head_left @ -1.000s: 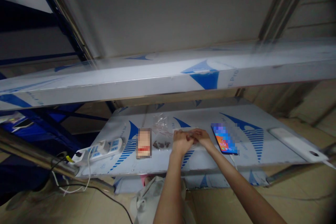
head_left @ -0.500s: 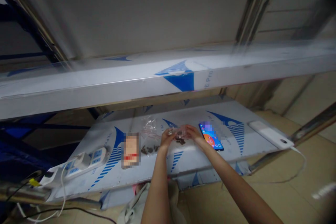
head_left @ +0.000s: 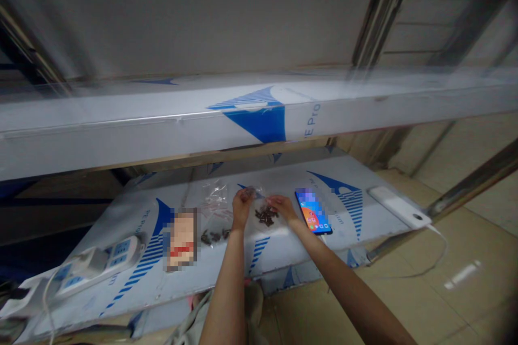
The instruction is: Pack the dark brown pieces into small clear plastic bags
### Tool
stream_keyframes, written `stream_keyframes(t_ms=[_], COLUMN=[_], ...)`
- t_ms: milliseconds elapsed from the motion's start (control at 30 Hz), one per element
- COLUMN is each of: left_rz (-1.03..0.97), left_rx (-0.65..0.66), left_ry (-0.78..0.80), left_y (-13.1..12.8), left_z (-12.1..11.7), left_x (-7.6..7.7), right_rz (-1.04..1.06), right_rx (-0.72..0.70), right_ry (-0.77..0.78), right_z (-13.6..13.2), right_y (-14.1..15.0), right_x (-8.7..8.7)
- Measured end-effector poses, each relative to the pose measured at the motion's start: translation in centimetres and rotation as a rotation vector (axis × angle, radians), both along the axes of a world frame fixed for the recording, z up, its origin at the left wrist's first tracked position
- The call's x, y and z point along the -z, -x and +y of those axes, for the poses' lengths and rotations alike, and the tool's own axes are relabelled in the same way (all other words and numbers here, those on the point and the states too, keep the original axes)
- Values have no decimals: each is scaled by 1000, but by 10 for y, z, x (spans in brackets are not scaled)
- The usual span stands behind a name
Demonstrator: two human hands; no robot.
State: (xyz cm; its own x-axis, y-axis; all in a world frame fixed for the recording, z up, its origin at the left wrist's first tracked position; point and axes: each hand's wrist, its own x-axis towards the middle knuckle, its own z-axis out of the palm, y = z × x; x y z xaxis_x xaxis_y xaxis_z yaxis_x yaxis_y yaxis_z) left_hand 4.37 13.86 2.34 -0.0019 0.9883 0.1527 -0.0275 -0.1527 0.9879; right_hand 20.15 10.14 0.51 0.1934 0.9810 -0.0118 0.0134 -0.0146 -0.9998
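Note:
My left hand [head_left: 242,207] is closed on a small clear plastic bag [head_left: 257,194] above the lower shelf. The fingers of my right hand [head_left: 282,207] pinch at the bag's other side. Just below the bag lies a pile of small dark metal pieces [head_left: 267,217], perhaps screws, too small to name surely. A second group of similar pieces [head_left: 216,236] sits left of my left wrist. Further back on that side lies another clear plastic bag [head_left: 216,194], crumpled. Close to my right hand is a phone [head_left: 314,215] with its screen lit.
The lower shelf [head_left: 343,248] is covered in blue-printed film. A blurred tan item [head_left: 182,242] lies left of the pieces, and a power strip [head_left: 121,253] is at the left end. A white device with a cord [head_left: 399,207] rests at the right. An upper shelf [head_left: 162,137] crosses in front.
My hands have moved apart a little with the bag between them. The dark pieces below it now show as a larger pile on the shelf. The whole view has shifted slightly.

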Motion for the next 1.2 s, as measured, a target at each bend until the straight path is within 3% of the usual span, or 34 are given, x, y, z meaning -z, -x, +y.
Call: stream_keyframes(t_ms=[233,500,767,1033,1200], left_rz=[-34,448,707,694,730], left_rx=[110,114,89,51,129], left_ry=[-17,20,-23,-72,-93], left_y=[8,7,4,4,4], left_z=[-1,-18,-24,-26,-27], left_x=[-2,12,10,5,-6], right_rz=[-289,-442,-374,-290,-290], right_rx=[98,87,116,147,166], right_ry=[-116,-204,-244,-210,-181], right_z=[-1,-2,-1,-2,-8], right_y=[0,-2,-1,0,0], right_x=[23,23,27,26,20])
